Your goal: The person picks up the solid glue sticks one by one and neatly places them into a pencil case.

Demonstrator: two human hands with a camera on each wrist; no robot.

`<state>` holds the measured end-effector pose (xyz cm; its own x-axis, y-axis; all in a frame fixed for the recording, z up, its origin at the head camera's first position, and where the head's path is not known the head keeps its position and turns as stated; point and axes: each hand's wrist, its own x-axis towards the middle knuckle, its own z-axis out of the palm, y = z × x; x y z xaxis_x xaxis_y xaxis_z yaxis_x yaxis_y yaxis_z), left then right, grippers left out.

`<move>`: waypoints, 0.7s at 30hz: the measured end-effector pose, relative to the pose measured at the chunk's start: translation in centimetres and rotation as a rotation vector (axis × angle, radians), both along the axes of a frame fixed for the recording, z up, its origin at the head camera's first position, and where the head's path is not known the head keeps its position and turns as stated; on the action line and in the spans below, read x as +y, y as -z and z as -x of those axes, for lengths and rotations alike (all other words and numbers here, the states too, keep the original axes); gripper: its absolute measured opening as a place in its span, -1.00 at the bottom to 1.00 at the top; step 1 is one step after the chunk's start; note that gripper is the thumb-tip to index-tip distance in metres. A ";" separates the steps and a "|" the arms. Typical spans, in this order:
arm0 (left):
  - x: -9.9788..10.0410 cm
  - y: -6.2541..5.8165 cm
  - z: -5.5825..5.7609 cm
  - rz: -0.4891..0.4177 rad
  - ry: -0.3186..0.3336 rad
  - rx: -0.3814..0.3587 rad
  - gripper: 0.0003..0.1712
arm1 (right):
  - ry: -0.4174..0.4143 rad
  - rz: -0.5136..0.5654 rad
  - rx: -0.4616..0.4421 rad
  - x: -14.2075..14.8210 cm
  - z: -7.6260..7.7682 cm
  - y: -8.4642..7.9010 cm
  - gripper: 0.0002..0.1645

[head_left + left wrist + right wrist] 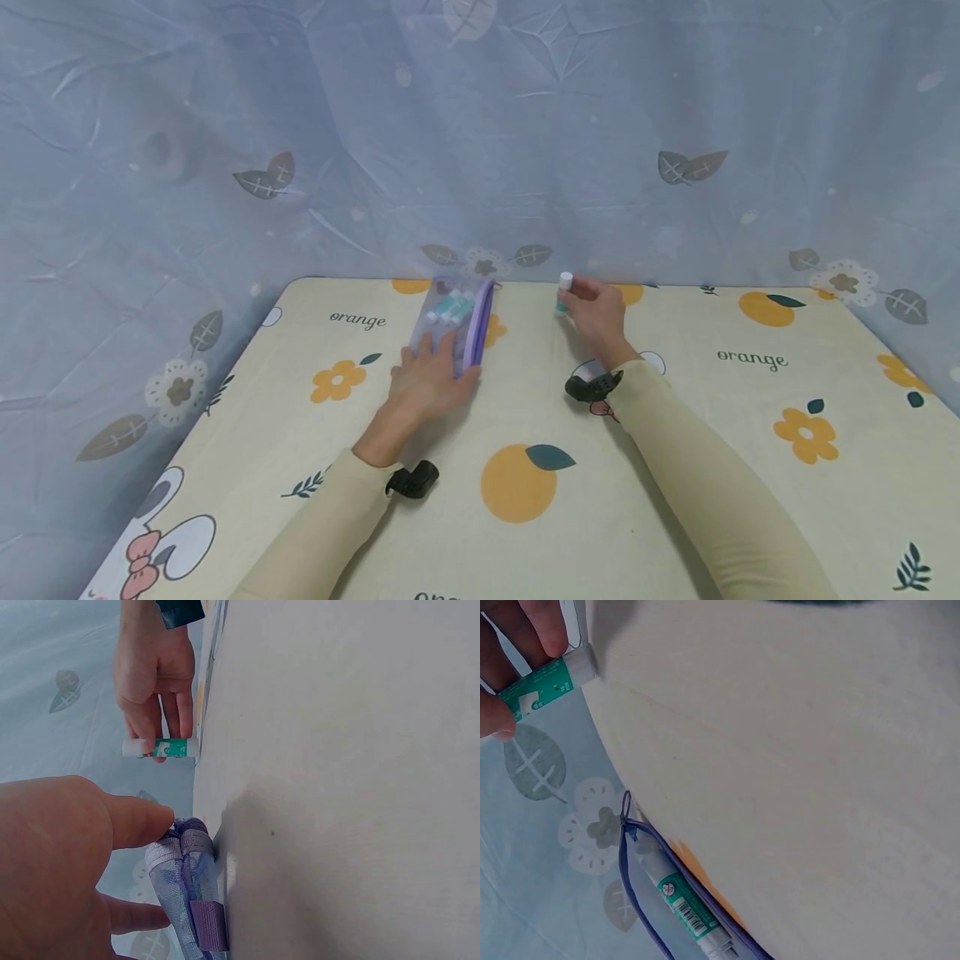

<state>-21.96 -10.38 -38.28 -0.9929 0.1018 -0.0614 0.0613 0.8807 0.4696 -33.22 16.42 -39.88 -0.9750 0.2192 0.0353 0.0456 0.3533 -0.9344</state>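
A see-through mesh pouch with a purple zipper edge (477,329) lies near the far edge of the table. Several green-and-white glue sticks (452,307) show inside it. My left hand (429,382) rests on the near end of the pouch, fingers spread and fairly straight; the left wrist view has the thumb against the pouch's purple end (193,840). To the right of the pouch, my right hand (598,317) pinches one glue stick (566,282) upright, its white cap on top and its base at the cloth. In the right wrist view the pouch mouth gapes around a glue stick (686,907).
A cream cloth with oranges and flowers (517,483) covers the table. A grey-blue patterned curtain (480,150) hangs just behind the far edge. Black bands with wrist cameras (594,386) sit on both wrists.
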 end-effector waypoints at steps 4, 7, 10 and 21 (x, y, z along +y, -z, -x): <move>0.0 -0.1 -0.1 -0.003 -0.002 -0.006 -0.08 | -0.010 0.015 0.006 0.0 0.0 0.0 -0.43; 0.1 -0.1 -0.1 -0.002 -0.003 -0.008 -0.08 | -0.018 0.028 0.010 -0.1 -0.1 -0.1 -0.43; 0.1 -0.1 -0.1 0.004 -0.002 -0.007 -0.08 | -0.022 0.043 0.016 -0.2 -0.2 -0.2 -0.42; 0.2 -0.2 -0.1 0.006 -0.004 -0.017 -0.08 | -0.065 0.306 0.010 -0.7 -0.2 -0.8 -0.42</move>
<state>-21.82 -10.23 -38.08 -0.9922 0.0971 -0.0787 0.0496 0.8838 0.4653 -33.03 15.72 -39.06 -0.9874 0.1580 -0.0126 0.0219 0.0573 -0.9981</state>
